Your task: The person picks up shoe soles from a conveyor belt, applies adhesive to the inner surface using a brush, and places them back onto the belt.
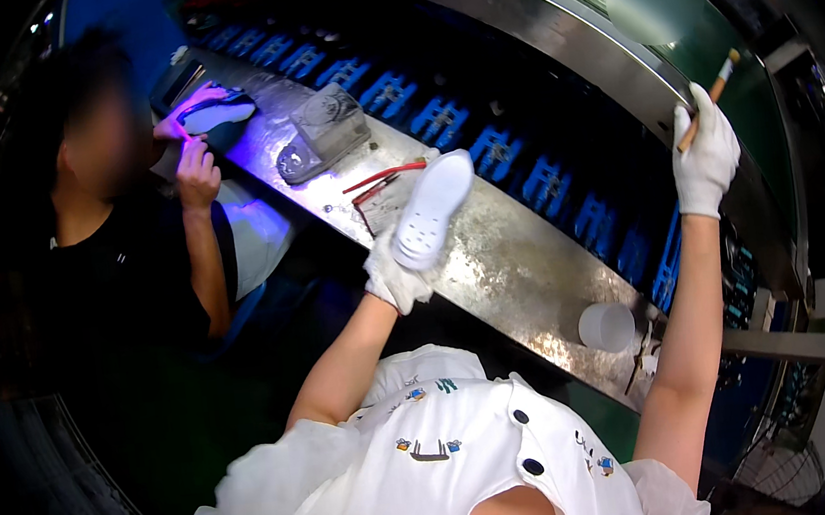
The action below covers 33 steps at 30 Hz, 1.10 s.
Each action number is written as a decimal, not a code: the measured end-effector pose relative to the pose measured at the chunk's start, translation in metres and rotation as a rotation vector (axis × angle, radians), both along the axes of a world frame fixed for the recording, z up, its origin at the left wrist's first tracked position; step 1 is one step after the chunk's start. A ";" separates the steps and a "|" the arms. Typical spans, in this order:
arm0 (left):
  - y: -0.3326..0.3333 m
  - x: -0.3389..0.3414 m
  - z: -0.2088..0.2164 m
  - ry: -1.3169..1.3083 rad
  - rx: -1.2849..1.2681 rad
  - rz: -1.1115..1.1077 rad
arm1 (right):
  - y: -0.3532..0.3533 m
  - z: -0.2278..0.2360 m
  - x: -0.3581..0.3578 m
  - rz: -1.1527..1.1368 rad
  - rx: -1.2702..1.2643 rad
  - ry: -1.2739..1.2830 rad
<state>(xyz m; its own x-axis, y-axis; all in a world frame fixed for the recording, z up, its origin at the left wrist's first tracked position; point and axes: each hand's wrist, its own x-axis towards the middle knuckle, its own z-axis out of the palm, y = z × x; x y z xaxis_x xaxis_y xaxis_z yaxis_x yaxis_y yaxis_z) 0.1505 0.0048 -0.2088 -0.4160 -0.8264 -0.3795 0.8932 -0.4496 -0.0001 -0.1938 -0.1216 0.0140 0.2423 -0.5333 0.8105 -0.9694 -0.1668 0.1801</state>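
Note:
My left hand (pixel 396 277), in a white glove, is closed around the heel end of a white shoe sole (pixel 435 207). The sole tilts up over the metal bench, with small dark slots showing near its heel. Far out to the right, my right hand (pixel 706 154), also gloved in white, is raised beside the metal edge of the machine. Its fingers are closed on a slim brush (pixel 722 74) with a wooden handle, which slants up past the fingertips. Under the sole's left side lie a red stick-like tool (pixel 382 175) and a small dark-edged pad (pixel 375 211), partly hidden.
A long metal bench (pixel 504 268) runs diagonally, bearing a translucent white cup (pixel 607 327) and a grey block-like container (pixel 330 125). Beyond it stretches a dark conveyor with blue racks (pixel 438 119). At left, a seated person (pixel 111 259) handles a shoe (pixel 216 112) under violet light.

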 end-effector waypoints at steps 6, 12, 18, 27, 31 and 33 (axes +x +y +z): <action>0.022 -0.003 -0.015 -0.088 0.282 0.331 | 0.004 -0.001 -0.009 -0.011 -0.029 0.011; 0.053 -0.026 0.015 -0.225 0.452 -0.081 | 0.018 0.015 -0.001 0.331 -0.040 -0.015; 0.048 -0.044 0.020 -0.346 0.263 -0.375 | 0.114 -0.006 0.044 0.396 -0.044 -0.021; 0.040 -0.062 0.002 -0.413 0.221 -0.576 | 0.224 -0.033 0.059 0.590 0.086 -1.047; 0.040 -0.074 0.003 -0.478 0.152 -0.662 | 0.238 -0.031 0.063 0.486 -0.098 -1.730; 0.038 -0.078 0.002 -0.497 0.179 -0.667 | 0.243 -0.032 0.056 0.536 -0.132 -2.019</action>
<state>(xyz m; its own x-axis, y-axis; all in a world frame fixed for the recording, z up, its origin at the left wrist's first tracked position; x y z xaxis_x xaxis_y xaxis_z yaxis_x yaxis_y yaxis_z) 0.0726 0.0432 -0.2065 -0.5447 -0.3771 -0.7491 0.3560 -0.9127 0.2007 -0.1376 0.1212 -0.0180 -0.7470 -0.6574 0.0989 0.3446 -0.5101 -0.7881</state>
